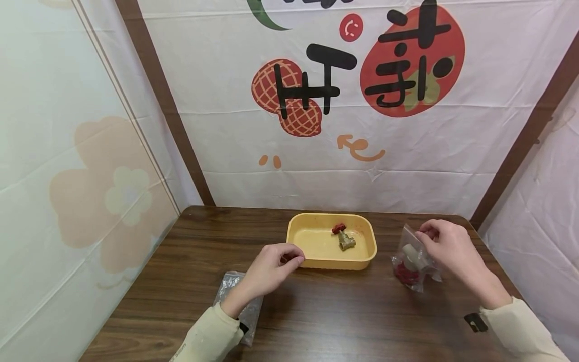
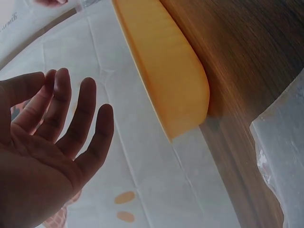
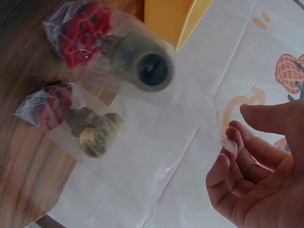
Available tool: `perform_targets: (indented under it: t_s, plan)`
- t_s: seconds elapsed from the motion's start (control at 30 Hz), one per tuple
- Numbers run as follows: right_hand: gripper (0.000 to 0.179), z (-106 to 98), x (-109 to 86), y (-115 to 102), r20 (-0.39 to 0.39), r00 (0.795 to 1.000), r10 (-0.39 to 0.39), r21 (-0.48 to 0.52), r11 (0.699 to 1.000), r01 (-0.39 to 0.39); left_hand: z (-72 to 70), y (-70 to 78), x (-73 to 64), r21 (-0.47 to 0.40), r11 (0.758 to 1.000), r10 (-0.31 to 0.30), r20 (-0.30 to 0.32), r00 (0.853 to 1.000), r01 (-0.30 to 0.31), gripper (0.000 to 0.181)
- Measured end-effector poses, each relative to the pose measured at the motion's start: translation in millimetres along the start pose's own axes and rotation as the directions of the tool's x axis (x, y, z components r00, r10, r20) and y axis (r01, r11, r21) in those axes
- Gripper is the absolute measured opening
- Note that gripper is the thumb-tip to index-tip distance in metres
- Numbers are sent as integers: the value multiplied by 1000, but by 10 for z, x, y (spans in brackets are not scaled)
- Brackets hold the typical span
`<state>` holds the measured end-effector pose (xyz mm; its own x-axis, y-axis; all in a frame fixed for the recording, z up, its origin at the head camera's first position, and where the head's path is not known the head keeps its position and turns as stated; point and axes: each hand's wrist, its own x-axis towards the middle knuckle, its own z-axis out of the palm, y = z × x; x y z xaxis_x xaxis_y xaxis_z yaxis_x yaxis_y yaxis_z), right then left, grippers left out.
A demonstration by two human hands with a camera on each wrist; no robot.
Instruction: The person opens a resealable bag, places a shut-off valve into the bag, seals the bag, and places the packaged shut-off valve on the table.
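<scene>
Clear bag, with pale valve and red handwheel inside, is pinched at its top edge by right hand, at half past three from yellow tray. Left hand is held near tray's eight o'clock corner, fingers loosely curved; rim contact cannot be told. Brass valve is contained in tray, toward three o'clock.

A white sheet printed with red shapes and black lettering hangs behind the brown tabletop, between brown strips; a pale flower decorates the left wall.
</scene>
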<state>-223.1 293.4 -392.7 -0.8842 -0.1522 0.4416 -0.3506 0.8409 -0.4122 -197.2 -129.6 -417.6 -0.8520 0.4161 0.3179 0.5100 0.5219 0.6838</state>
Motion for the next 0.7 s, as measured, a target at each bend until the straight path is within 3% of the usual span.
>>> perform_targets:
  t_s: [0.3,0.47,0.7]
  plan:
    - [4,-9,-7,-207,-69,996,-52,33,998,54,-61,-5,-26,50,998,-43,-40,998,45,9]
    - [3,24,-3,-333,-99,991,-89,45,995,94,-118,-30,-46,53,998,-39,-67,997,42,10]
    - [4,78,14,-504,-85,985,-148,97,983,156,-247,-104,-104,90,991,-90,-108,990,100,8]
